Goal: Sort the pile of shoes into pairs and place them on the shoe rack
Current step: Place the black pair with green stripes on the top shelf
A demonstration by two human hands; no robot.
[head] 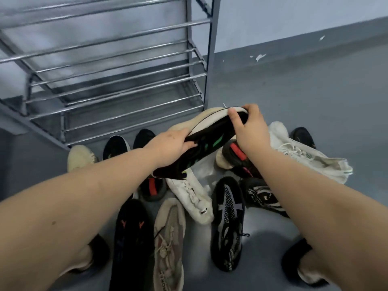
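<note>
Head view: both hands grip one black shoe [201, 148] with green markings, held in the air above the pile. The left hand [170, 147] curls round its heel end, and the right hand [249, 131] pinches the toe end, thumb over the white sole edge. The shoe lies tilted, sole turned up toward 12 o'clock, so the markings face the camera.

To do this step well, I judge it wise to keep the patterned side in sight and look for the same green markings in the pile before anything goes to the rack; no clear match shows from here.

Outward from the hands, at 6 o'clock a white laced shoe [193, 198] lies just under the held one. A black shoe with orange marks [132, 238] and a beige shoe [168, 246] lie side by side lower down. At 5 o'clock sits a black shoe with a grey mesh pattern [228, 219]. At 3 o'clock a white sneaker [304, 152] lies on its side.

The shoe rack [117, 80] stands at 11 o'clock, its bars bare. A row of shoes, among them a black toe [144, 137], lines the floor in front of its lowest shelf and may hamper placing.
</note>
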